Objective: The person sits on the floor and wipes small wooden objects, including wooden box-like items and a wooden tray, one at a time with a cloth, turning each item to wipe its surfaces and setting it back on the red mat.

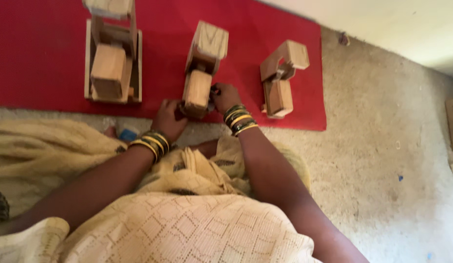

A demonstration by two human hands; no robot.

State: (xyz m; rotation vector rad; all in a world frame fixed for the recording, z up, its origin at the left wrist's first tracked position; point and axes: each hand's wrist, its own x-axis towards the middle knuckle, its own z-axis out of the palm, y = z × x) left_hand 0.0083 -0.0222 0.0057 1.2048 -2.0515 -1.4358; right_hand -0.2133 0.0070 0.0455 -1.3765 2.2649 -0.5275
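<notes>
- Down at the near edge of the red mat (41, 58), I see my left hand (169, 119) curled against the left side of the middle wooden block stack (203, 68), fingers bent around its lower block; how firmly it grips I cannot tell.
- My right hand (225, 97) presses the same stack's right side, fingers closed on something small and dark that I cannot make out.
- Both wrists carry green and gold bangles (240, 120).
- That middle stack stands on the mat between my hands, its upper block leaning away from me.
- Left of it, well apart, a larger wooden frame assembly (112, 58) sits on the mat.
- To the right, a smaller hooked wooden piece (281, 78) rests near the mat's right edge.
- Beyond the mat lies bare concrete floor (382, 146).
- Cream patterned cloth (187, 229) covers my lap below.
</notes>
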